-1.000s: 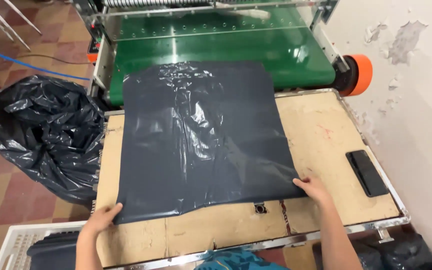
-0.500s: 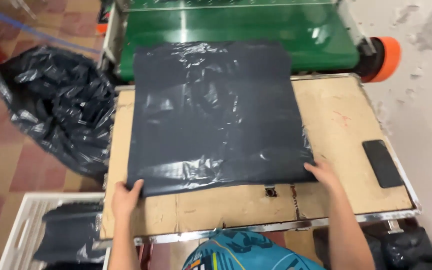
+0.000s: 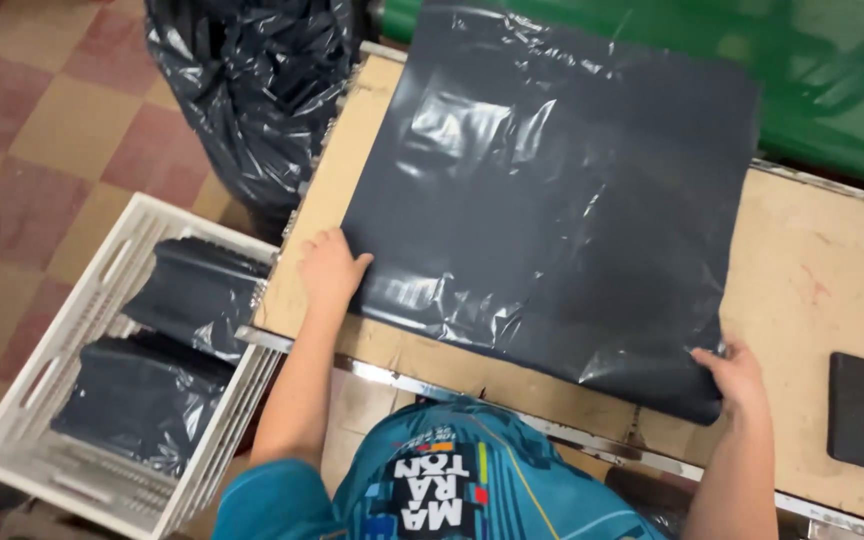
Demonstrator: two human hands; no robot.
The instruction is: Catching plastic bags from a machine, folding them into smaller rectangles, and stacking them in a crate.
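1. The left hand (image 3: 330, 268) lies on the near left corner of the stack of dark plastic bags (image 3: 552, 190). The palm is down and the fingers are on top of the plastic. I cannot tell if the thumb goes under the edge, so it is not clear if this hand grips or only presses.
2. The right hand (image 3: 735, 372) is at the near right corner of the same stack. The fingers curl over the edge of the plastic and pinch it.
3. The stack of dark plastic bags lies flat on the table (image 3: 812, 270), between the two hands. It is glossy and wrinkled, and it covers most of the left and middle part of the board. Its far edge reaches over the green machine (image 3: 832, 80) behind the table.
4. The table has a pale brown board on top and a metal rim along the near side.
5. A black phone (image 3: 855, 410) lies on the right part of the table, near the right hand but apart from the stack.
6. On the floor, left of the table, stands a white plastic crate (image 3: 42, 400). Folded dark bags (image 3: 142, 395) are inside it.
7. Behind the crate, just beside the far left corner of the table, stands a big black sack (image 3: 252, 90), open and crumpled.
8. The person wears a teal shirt (image 3: 432, 490), seen at the bottom edge.
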